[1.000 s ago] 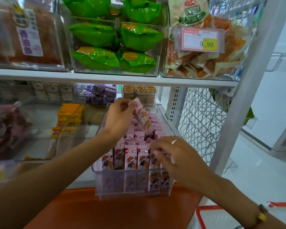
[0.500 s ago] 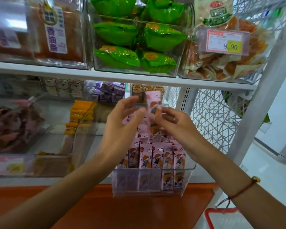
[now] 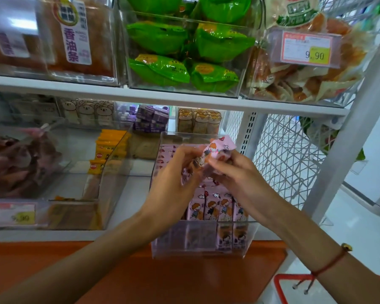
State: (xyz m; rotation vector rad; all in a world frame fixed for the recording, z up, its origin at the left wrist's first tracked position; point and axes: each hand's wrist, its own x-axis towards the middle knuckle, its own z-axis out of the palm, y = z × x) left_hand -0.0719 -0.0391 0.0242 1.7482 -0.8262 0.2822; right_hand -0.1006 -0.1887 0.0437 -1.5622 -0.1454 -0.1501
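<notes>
Mid-sorting, by the look of it: one pink snack packet (image 3: 215, 150) lifted out and pinched just right of the frame's centre, above the clear bin (image 3: 176, 240) at lower centre. Gripped at its lower end by the curled fingers of the left hand (image 3: 173, 185), and from the other side by thumb and fingers of the right hand (image 3: 239, 178) (crumpled a little between them, upper corner tilted right). Probably being straightened or checked before going back among the upright pink packets (image 3: 213, 207) in the bin's front row. Next, most likely: smooth flat, turn upright, find a gap in the row, slide in without toppling neighbours. Little room for that, with the row tightly packed and the bin's front wall high. Around: yellow packets (image 3: 110, 148) in the bin at centre left, green packets (image 3: 158, 69) on the upper shelf at top centre, a price tag (image 3: 305, 49) at upper right, wire mesh (image 3: 283, 154) right of the hands, a red basket (image 3: 279, 288) in the lower right corner.
</notes>
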